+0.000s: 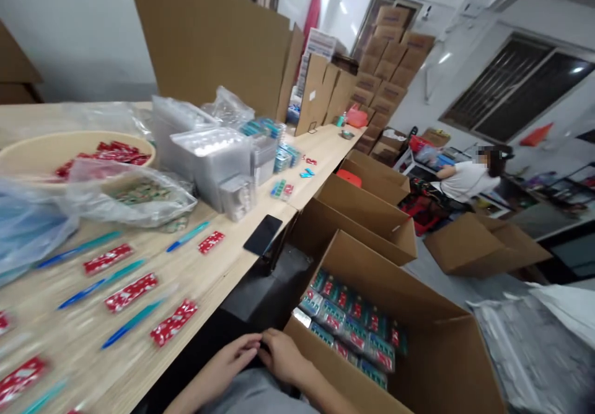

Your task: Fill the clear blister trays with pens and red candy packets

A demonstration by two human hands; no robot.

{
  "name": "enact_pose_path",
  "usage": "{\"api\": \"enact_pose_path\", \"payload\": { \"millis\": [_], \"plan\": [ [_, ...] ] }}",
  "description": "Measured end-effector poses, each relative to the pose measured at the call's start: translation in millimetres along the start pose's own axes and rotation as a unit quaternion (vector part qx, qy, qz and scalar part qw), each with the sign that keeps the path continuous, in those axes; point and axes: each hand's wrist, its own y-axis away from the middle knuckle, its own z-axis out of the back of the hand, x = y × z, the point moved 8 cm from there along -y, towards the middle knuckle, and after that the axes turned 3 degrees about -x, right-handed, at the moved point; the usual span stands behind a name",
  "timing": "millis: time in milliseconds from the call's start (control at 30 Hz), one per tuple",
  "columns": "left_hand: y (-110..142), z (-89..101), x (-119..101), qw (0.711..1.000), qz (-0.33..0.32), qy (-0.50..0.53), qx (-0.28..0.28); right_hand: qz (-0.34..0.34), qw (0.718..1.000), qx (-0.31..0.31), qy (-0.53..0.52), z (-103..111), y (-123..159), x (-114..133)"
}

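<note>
My left hand (240, 353) and my right hand (283, 357) meet above my lap, fingertips to fingertips. The fingers of both are curled and closed; whether anything small sits between them is hidden. Just right of my hands stands an open cardboard box (446, 333) with rows of clear blister packs (356, 333) in it, showing red and teal-green contents. On the table (223, 277) to my left lie red packets with white spots (131, 292) and slim blue-and-teal sticks (132, 323), set out by turns. A black phone (263, 234) rests by the table edge.
A cream basin (139, 138) of red packets, a clear plastic bag (134, 197) and stacked clear plastic trays (209, 160) stand on the table. More open cardboard boxes (372, 215) line its side. A person (469, 178) sits at the far right. Grey bundles (525, 346) lie at right.
</note>
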Motion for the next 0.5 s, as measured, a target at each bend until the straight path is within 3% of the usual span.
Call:
{"api": "enact_pose_path", "payload": {
  "millis": [133, 267, 367, 500],
  "plan": [
    [-4.0, -7.4, -0.8, 0.999, 0.011, 0.041, 0.014, -0.041, 0.998, -0.042, -0.016, 9.3, 24.8, -18.1],
    [-0.7, -6.2, 15.3, 0.996, 0.049, 0.079, 0.009, -0.065, 0.994, -0.074, -0.037, 17.3, 37.4, -30.0],
    [2.2, -4.8, 27.8, 0.980, 0.090, 0.175, -0.004, -0.044, 0.993, -0.095, -0.058, 23.8, 33.5, -15.5],
    [0.5, -7.2, 28.9, 0.916, 0.117, 0.384, 0.003, 0.053, 0.981, -0.161, -0.091, 35.1, 14.6, 31.8]
  ]
}}
